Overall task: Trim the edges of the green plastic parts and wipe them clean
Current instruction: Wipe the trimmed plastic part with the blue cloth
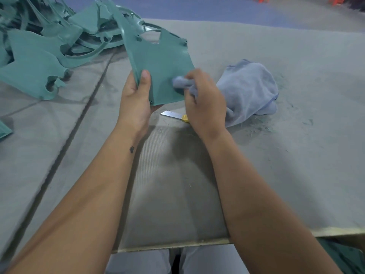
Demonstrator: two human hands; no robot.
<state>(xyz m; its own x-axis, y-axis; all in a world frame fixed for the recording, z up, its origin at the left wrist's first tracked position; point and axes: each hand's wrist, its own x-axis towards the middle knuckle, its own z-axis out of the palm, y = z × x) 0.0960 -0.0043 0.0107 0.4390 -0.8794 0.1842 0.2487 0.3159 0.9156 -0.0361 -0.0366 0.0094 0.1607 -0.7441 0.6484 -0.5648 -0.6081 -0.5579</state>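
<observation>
The green plastic part [158,62] is held up above the table [296,155], a little above the middle of the frame. Its long axis runs from the lower middle up toward the upper left; the broad flat end points down to the person and the narrow, cut-out end points up and away, toward the pile of green parts [45,42] in the upper left of the frame. The left hand [136,97] grasps the lower left edge of the part, with the thumb lying on the front face and the fingers behind it. The right hand [205,101] is clenched on a bunch of the blue-grey cloth [250,88] and presses it on the lower right area of the part's face; the rest of the cloth hangs down and lies on the table at the right of the hand. A utility knife [173,115] with a yellow body lies on the table just under the part, and the right hand covers its rear end. Fine green shavings [262,125] are spread on the table near the cloth. One more green piece [5,130] shows at the left edge.
</observation>
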